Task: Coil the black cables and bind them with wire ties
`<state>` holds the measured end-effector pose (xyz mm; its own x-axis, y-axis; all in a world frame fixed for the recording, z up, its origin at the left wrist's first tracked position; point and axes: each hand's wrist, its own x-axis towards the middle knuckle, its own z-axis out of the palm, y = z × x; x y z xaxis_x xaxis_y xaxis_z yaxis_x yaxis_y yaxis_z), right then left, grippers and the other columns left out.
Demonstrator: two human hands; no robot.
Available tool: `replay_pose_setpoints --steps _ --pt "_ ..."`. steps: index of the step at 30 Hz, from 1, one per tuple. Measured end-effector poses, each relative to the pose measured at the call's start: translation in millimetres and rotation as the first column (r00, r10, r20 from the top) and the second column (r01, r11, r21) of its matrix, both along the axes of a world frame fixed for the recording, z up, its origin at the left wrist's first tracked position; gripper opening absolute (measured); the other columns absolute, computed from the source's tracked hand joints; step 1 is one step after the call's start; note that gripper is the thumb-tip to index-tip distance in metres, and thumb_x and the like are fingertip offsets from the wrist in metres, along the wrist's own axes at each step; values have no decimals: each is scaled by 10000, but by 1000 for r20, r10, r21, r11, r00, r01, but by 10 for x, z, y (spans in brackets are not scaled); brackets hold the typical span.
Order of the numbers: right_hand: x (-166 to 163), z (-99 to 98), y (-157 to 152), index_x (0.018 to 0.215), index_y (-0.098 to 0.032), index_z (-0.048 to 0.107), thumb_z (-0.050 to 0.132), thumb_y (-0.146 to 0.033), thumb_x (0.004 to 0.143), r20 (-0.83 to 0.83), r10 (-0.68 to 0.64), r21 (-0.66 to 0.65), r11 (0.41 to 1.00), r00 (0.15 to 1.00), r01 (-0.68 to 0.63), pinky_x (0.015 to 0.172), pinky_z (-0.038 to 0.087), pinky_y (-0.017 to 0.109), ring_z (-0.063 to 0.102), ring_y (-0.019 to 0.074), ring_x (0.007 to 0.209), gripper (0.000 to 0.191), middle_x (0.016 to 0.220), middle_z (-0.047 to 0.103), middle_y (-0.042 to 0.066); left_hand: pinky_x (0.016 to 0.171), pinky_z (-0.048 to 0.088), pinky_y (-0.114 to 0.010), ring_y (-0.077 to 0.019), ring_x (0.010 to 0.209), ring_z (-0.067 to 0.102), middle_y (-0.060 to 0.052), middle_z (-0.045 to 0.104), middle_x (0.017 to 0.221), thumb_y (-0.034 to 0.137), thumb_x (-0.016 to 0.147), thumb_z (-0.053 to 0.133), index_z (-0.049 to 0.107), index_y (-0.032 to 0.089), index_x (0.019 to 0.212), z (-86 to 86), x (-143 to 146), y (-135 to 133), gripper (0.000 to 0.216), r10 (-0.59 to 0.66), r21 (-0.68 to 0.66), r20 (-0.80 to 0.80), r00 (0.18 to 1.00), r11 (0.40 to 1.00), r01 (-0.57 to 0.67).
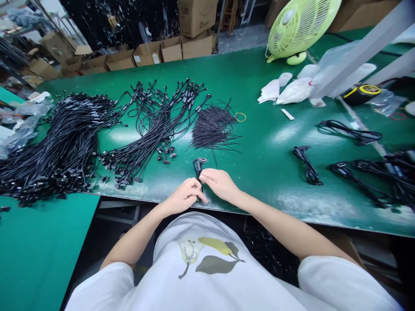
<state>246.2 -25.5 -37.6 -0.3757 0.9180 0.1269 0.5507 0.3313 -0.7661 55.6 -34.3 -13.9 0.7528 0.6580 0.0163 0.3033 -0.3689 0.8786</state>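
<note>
At the table's near edge, my left hand (185, 196) is closed around a small folded black cable (198, 167), its index finger reaching to the right. The cable's connector end sticks up above the fingers. My right hand (220, 183) pinches against the same cable, thumb and index together. A thin black twist tie (214, 160) shows just above the right fingers; its lower end is hidden. Beyond the hands lies a pile of black twist ties (212, 127). Left of that is a spread of loose black cables (158, 125), with several short connector pieces (166, 153) beside it.
A large heap of cables (68, 138) covers the left of the green table (249, 160). To the right lie a bundled cable (307, 166), more tied cables (366, 177) and a tape measure (361, 93). A green fan (300, 28) and a slanted metal post (359, 54) stand at the back right.
</note>
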Motion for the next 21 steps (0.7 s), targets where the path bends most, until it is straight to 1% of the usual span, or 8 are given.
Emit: replay_pose_setpoints --steps 6,9,12,14,16,17,19,21 --pt "-10 -73 -145 778 -175 610 350 -235 979 223 18 205 977 975 -65 659 342 240 543 134 738 333 794 610 39 785 419 -302 -158 780 492 -18 512 791 143 776 471 656 163 934 -368 -8 25 243 166 -231 110 980 963 -137" --pt "8 -73 -185 860 -166 638 349 -249 982 265 -12 315 946 964 -74 649 352 254 546 153 735 325 800 616 62 785 429 -300 -149 783 530 -23 556 823 267 832 533 579 160 924 -431 1 -1 148 283 -438 267 921 887 -146" --pt "15 0 -187 857 -167 640 357 -296 982 172 0 284 957 985 -50 656 366 259 545 155 736 335 792 614 64 772 439 -286 -135 765 558 -4 565 823 357 851 590 511 184 1101 -409 60 -38 314 395 -492 320 861 846 -205" --pt "0 66 -181 742 -170 610 373 -324 971 -1 38 143 989 999 -38 660 373 255 538 143 721 364 762 606 53 772 447 -290 -140 755 574 -3 577 804 386 868 579 478 182 1231 -354 110 -56 428 392 -478 287 874 849 -224" --pt "-26 105 -170 665 -168 553 400 -372 945 -266 8 -125 991 964 -43 588 359 237 488 111 612 378 693 576 30 758 447 -287 -141 733 570 -12 588 789 402 894 532 517 159 1252 -296 152 -69 433 377 -431 235 896 866 -252" --pt "-38 108 -160 667 -170 535 424 -413 922 -395 -52 -290 954 917 -71 523 328 225 423 89 528 369 650 546 11 731 443 -276 -133 702 555 -11 587 774 404 902 514 552 152 1229 -277 167 -73 415 388 -398 213 897 873 -283" --pt "-44 84 -134 736 -175 532 501 -505 846 -551 -199 -565 804 811 -187 410 210 213 231 56 413 349 585 463 -39 654 422 -253 -108 624 507 0 575 738 396 893 530 610 151 1163 -265 185 -73 373 431 -344 200 880 872 -348" --pt "-23 52 -106 771 -175 539 547 -572 784 -567 -243 -680 678 787 -281 377 137 212 124 46 402 397 557 391 -71 595 393 -240 -93 571 465 11 558 697 398 859 587 640 151 1097 -277 195 -62 347 459 -357 227 859 860 -365"
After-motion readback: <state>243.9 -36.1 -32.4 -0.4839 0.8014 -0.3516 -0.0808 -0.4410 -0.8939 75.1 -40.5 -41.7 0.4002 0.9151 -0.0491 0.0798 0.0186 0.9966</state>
